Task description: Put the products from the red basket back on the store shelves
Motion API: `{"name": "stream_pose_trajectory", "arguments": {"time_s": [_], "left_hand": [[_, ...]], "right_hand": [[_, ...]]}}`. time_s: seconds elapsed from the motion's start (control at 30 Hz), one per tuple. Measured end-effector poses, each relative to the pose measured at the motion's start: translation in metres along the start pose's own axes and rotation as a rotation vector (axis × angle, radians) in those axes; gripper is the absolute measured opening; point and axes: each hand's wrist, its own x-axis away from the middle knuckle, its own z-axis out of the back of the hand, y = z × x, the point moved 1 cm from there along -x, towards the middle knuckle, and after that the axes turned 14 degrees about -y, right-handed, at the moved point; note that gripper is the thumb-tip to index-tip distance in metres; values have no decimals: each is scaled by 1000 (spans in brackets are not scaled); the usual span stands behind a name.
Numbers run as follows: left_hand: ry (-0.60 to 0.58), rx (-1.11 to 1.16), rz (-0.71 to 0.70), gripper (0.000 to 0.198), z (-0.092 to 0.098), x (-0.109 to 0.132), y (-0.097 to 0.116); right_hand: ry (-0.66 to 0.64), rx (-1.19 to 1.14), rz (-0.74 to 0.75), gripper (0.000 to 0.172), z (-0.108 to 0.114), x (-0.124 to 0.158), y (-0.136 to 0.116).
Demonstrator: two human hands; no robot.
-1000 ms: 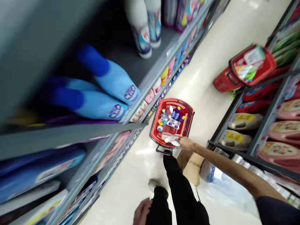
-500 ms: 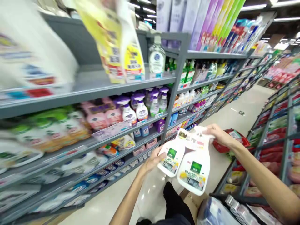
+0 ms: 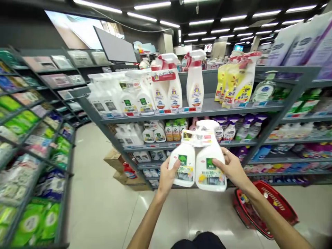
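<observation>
A twin pack of white spray bottles (image 3: 196, 162) is held up between my hands, with green-and-white labels facing me. A printed band joins the two bottles near their necks. My left hand (image 3: 168, 176) wraps the left bottle's side, thumb on its front. My right hand (image 3: 232, 167) grips the right bottle from the side, its thumb lying across the label. Behind the pack stands a grey shelf (image 3: 220, 111). On its top level is a similar twin pack (image 3: 136, 98), left of red-and-white spray bottles (image 3: 168, 91).
A red shopping basket (image 3: 282, 204) rests on the floor at right, partly behind my right forearm. Cardboard boxes (image 3: 114, 160) stand by the shelf's left end. A rack of green packs (image 3: 38, 221) lines the left side. Yellow packs (image 3: 234, 86) occupy the top shelf.
My view has swung left to face the shelf end. The twin pack is now more upright, and my right hand has shifted from its top down to the right bottle's side.
</observation>
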Motion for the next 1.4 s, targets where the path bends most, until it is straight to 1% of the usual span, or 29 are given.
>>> {"name": "stream_pose_trajectory", "arguments": {"time_s": [0.07,0.13,0.2,0.23,0.27,0.33,0.4,0.47,0.53,0.6,0.67,0.73,0.83,0.9,0.97,1.03,1.13,1.2,1.27,1.33,1.4], "left_hand": [[96,-39,-42,56,22,0,23],[152,-61,-50,60,42,-3,43],[182,-74,-32,61,62,-5,57],[191,-86,-24,61,72,-6,60],[193,-112,-10,62,83,-6,60],[168,-187,18,61,108,-6,52],[108,-246,40,63,136,-8,34],[26,-266,57,64,168,-17,12],[-46,-305,64,61,202,-36,-7],[-105,-409,50,54,236,-61,-15],[-154,-541,1,48,268,-90,-14],[-186,-665,-59,44,295,-119,-8],[-163,-870,-162,38,324,-157,-2],[-119,-1033,-171,36,335,-176,-5],[-95,-1155,-125,35,342,-189,-13],[-94,-1204,-83,36,347,-197,-23],[-105,-1218,-66,37,351,-201,-40],[-102,-1232,-49,39,351,-200,-51],[-75,-1248,-24,42,348,-199,-62],[-33,-1266,-1,45,342,-197,-71],[5,-1285,-2,47,335,-196,-76]], "right_hand": [[-117,-31,50,70,-18,-36,-16],[-197,-72,99,65,-36,-69,-26],[-253,-122,115,61,-52,-95,-28],[-277,-142,108,59,-60,-105,-25],[-300,-150,93,58,-68,-114,-20],[-348,-125,59,57,-81,-126,-5],[-390,-71,34,56,-92,-135,18],[-410,-1,24,55,-101,-146,45],[-390,112,47,54,-112,-165,70],[-331,285,103,55,-123,-190,88],[-257,480,175,56,-136,-219,96],[-188,654,266,52,-150,-249,97],[-102,785,378,41,-166,-289,96],[-71,796,389,39,-173,-311,100],[-65,795,374,39,-175,-330,108],[-71,807,356,40,-175,-344,119],[-74,836,315,41,-169,-358,137],[-66,860,281,43,-166,-362,150],[-43,877,248,45,-166,-365,162],[-3,885,221,47,-170,-366,172],[43,888,202,54,-175,-367,181]]}}
